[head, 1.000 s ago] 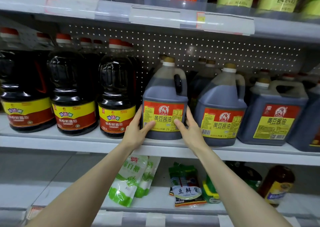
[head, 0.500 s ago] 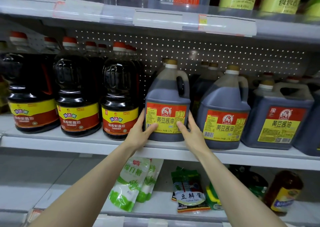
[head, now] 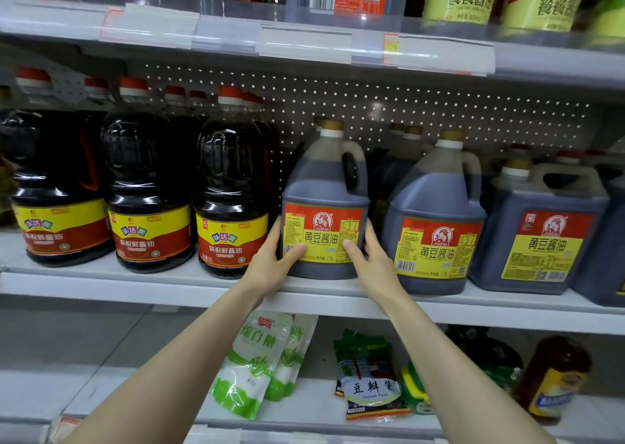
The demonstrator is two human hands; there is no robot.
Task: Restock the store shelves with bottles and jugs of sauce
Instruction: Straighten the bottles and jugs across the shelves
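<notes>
A grey soy sauce jug [head: 324,186] with a red and yellow label and a gold cap stands at the front of the middle shelf [head: 142,286]. My left hand [head: 270,264] presses its lower left side, thumb on the label. My right hand [head: 372,262] holds its lower right side the same way. More jugs of the same kind stand behind it. A matching jug [head: 436,213] stands close to its right, then a squarer jug [head: 541,227].
Three dark round sauce bottles [head: 233,190] with red caps line the shelf to the left, the nearest almost touching the held jug. The upper shelf [head: 304,41] hangs just above the caps. Below lie white-green bags [head: 250,362], a soybean paste packet [head: 368,376] and a brown bottle [head: 554,376].
The jug and both hands stay in the same grip at the shelf front. The view has shifted slightly, so everything sits a little lower and further right in the frame.
</notes>
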